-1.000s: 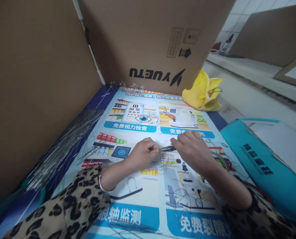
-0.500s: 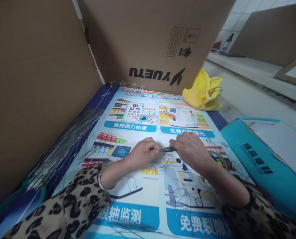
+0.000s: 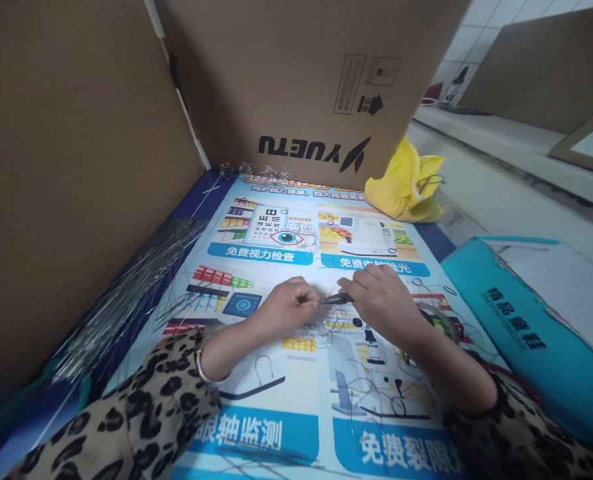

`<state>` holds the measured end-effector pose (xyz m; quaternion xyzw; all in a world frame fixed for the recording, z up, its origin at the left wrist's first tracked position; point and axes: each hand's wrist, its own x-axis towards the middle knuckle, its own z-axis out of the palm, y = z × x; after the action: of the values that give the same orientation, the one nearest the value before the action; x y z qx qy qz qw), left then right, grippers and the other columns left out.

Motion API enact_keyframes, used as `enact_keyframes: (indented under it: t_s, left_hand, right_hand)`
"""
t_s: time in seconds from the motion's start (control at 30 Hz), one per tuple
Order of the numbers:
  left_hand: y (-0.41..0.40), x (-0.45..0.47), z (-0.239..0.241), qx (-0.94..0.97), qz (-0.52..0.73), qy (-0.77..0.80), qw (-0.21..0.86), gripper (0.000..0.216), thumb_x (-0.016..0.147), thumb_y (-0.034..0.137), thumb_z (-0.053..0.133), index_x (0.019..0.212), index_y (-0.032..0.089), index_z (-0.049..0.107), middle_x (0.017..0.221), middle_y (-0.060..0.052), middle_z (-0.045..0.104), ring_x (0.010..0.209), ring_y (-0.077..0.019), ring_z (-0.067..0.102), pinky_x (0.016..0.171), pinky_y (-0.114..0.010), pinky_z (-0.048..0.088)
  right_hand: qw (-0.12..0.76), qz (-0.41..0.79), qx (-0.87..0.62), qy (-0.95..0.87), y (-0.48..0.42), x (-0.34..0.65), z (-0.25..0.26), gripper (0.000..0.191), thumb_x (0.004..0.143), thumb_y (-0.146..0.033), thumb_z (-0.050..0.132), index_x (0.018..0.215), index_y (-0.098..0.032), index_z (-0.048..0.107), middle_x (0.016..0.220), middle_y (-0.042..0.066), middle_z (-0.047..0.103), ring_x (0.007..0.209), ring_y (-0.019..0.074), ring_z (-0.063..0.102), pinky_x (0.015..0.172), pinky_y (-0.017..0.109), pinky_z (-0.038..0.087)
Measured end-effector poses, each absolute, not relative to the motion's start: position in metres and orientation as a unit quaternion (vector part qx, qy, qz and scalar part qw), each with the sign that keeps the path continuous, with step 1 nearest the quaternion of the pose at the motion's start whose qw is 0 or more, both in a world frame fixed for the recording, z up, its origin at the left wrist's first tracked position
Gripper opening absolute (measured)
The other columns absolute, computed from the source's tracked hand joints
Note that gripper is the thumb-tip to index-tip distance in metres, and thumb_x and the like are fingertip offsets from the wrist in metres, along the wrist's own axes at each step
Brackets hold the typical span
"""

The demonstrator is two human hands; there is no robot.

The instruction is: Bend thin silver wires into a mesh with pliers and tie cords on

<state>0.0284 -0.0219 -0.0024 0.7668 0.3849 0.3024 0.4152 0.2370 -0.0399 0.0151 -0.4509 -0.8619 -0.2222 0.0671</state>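
Pliers (image 3: 336, 299) over mid-poster (image 3: 300, 373), gripped in right hand (image 3: 384, 300); left hand (image 3: 286, 308) pinched near their tips, its hold too small to tell; cardboard (image 3: 296, 80) walls far and left edges; teal box (image 3: 506, 313) bounds right; gap between hands narrow.

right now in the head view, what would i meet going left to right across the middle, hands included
Bundle of wires, left hand, pliers, right hand, turquoise box.

cardboard panel (image 3: 296, 80): "YUETU", upside down | teal box (image 3: 506, 280): "精品童鞋" | poster (image 3: 301, 390), blue band (image 3: 262, 255): "免费视力检查"
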Motion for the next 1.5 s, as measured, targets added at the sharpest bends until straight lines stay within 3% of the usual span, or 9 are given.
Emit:
enact_keyframes:
  t_s: [0.43,1.03,1.33,1.5]
  left_hand:
    - [-0.025,0.030,0.001,0.762,0.310,0.416,0.387,0.011,0.070,0.012,0.049,0.062,0.017,0.055,0.067,0.001,0.053,0.068,-0.0125,0.050,0.065,-0.025,0.039]
    - [-0.025,0.029,0.004,0.764,0.278,0.388,0.434,0.014,0.073,0.012,0.048,0.063,0.017,0.056,0.068,0.001,0.051,0.070,-0.0124,0.050,0.067,-0.025,0.040]
    - [-0.024,0.030,-0.001,0.753,0.293,0.379,0.451,0.011,0.073,0.013,0.050,0.071,0.018,0.060,0.072,0.000,0.052,0.072,-0.0127,0.051,0.068,-0.026,0.041]
    - [-0.024,0.030,0.001,0.760,0.289,0.379,0.442,0.010,0.072,0.012,0.050,0.065,0.017,0.056,0.070,0.001,0.050,0.070,-0.0117,0.049,0.068,-0.025,0.040]
  right_hand:
    - [0.065,-0.233,-0.448,-0.861,-0.043,0.237,0.026,0.019,0.083,-0.017,0.048,0.092,-0.020,0.064,0.069,0.004,0.055,0.073,0.0187,0.038,0.067,0.033,0.021]
    - [0.062,-0.244,-0.421,-0.871,-0.043,0.241,0.029,0.019,0.084,-0.016,0.047,0.092,-0.020,0.064,0.067,0.003,0.054,0.072,0.0179,0.040,0.066,0.032,0.021]
    - [0.049,-0.134,-0.454,-0.880,-0.040,0.242,0.020,0.025,0.075,-0.011,0.051,0.092,-0.022,0.065,0.070,0.001,0.061,0.070,0.0150,0.048,0.066,0.029,0.023]
    - [0.048,-0.089,-0.463,-0.881,-0.038,0.241,0.019,0.025,0.076,-0.012,0.051,0.093,-0.022,0.065,0.072,0.000,0.062,0.071,0.0142,0.049,0.066,0.028,0.024]
